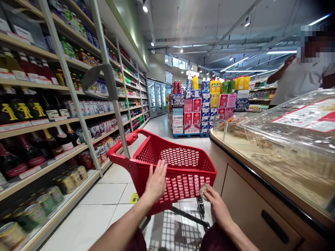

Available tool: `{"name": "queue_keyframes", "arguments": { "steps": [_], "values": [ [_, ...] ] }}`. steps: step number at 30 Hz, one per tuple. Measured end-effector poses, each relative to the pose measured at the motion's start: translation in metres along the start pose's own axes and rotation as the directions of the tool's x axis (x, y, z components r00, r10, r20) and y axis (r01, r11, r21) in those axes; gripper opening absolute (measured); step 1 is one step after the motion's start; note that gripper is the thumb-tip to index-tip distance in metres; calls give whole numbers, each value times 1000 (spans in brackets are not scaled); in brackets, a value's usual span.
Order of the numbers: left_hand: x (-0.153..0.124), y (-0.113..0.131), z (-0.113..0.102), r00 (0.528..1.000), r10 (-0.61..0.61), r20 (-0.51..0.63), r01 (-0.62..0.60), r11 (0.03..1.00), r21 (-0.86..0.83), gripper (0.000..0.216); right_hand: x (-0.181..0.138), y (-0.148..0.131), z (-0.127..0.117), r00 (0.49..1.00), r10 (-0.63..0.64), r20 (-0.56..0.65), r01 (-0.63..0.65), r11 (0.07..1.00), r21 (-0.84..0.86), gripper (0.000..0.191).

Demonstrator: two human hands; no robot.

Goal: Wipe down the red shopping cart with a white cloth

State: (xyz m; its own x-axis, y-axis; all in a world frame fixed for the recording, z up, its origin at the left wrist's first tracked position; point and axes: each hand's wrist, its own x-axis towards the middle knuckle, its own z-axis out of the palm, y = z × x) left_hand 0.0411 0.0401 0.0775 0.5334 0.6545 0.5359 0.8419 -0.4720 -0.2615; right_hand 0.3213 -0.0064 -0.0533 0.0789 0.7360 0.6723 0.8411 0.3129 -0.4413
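Note:
A red plastic shopping cart [183, 169] with lattice sides stands sideways in front of me. Against its near side, close to the rim, lies my left hand [156, 181], fingers stretched out and holding nothing. My right hand [217, 205] is closed on a crumpled greyish-beige rag [205, 192] by the cart's lower right corner. Whether the rag touches the basket I cannot tell. From the cart's handle end rises a metal pole [121, 122] with a grey plastic loop [101, 82]. No goods show inside the basket.
On the left, shelves [49, 125] hold bottles and cans. A counter [243, 181] with clear plastic covers [295, 132] borders the right. Ahead stand stacked drink cartons [192, 115] and glass-door coolers [157, 94]. A person in a white shirt [295, 83] stands beyond the counter.

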Motion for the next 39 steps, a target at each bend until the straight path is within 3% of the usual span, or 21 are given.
{"name": "queue_keyframes", "arguments": {
  "steps": [2,4,7,10,13,15,20,25,28,30,33,36,39],
  "values": [
    [4,-33,-16,993,-112,-27,114,991,64,48,6,2,-3,996,3,-87,-2,1000,8,42],
    [7,-60,-30,989,-144,17,142,984,107,33,28,3,-9,968,91,-234,-88,996,20,46],
    [14,-77,-42,983,-118,140,102,987,122,23,68,-12,-10,955,177,-236,-166,984,65,48],
    [19,-72,-46,982,-109,155,91,989,115,21,89,-61,15,989,76,-127,-63,992,107,51],
    [19,-62,-49,986,-114,120,101,989,109,20,91,-116,52,986,-157,-60,167,956,242,64],
    [18,-56,-50,988,-123,92,114,988,100,18,92,-132,64,984,-166,-63,177,940,292,66],
    [24,-32,-46,990,-140,5,140,990,28,21,109,-121,43,999,-24,-39,33,965,262,52],
    [23,2,-57,991,-120,-55,114,988,-106,23,124,-149,39,995,-96,16,86,941,327,47],
    [4,-12,-79,972,-17,-233,-38,973,-228,29,120,-154,36,996,-86,29,68,918,390,50],
    [-12,-36,-94,927,-165,-338,66,956,-286,31,116,-149,31,1000,-19,0,18,923,385,52],
    [-28,-66,-103,871,-421,-253,323,880,-349,31,108,-156,24,997,29,-67,-1,924,382,50],
    [-28,-70,-96,896,-426,-127,348,851,-393,28,93,-187,19,990,3,-138,56,906,421,46],
    [-23,-54,-91,896,-428,-113,349,840,-416,26,73,-216,11,977,7,-214,87,901,425,43]
  ]
}}
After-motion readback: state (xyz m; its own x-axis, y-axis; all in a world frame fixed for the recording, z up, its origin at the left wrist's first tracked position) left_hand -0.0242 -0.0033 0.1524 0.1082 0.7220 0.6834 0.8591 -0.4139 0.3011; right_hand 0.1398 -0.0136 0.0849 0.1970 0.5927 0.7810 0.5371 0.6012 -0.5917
